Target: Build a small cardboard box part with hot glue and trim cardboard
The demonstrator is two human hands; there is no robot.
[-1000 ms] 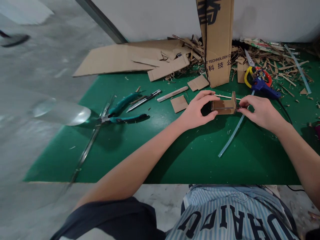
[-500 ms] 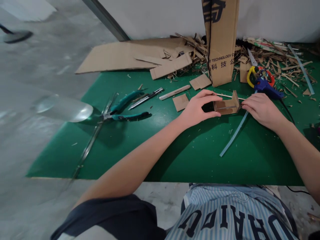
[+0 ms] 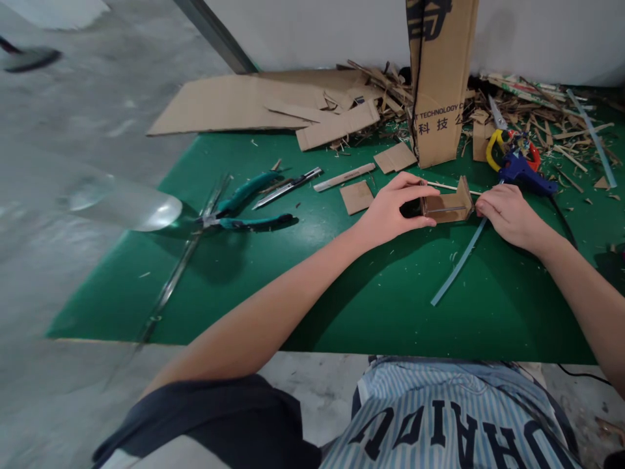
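A small cardboard frame [image 3: 446,215] with upright end pieces sits between my hands, and a thin metal rod runs along inside it. My left hand [image 3: 393,208] grips its left end between thumb and fingers. At the right end, the fingers of my right hand [image 3: 508,212] are pinched together; what they hold is hidden. A thin wooden stick [image 3: 446,187] lies behind the frame, reaching from my left fingers toward my right hand. The translucent blue glue stick [image 3: 459,270] slants across the table below my right hand, coming from the blue glue gun [image 3: 525,172].
Green-handled pliers [image 3: 249,208], a utility knife [image 3: 288,187] and metal wires [image 3: 170,280] lie to the left, near a clear bottle [image 3: 127,203]. A tall cardboard piece [image 3: 442,85] stands at the back among cardboard scraps [image 3: 541,124]. Scissors [image 3: 495,140] lie behind the glue gun.
The view has shifted slightly, so most things appear a little further right. Both hands keep their places on the cardboard frame, with no clear change in grip.
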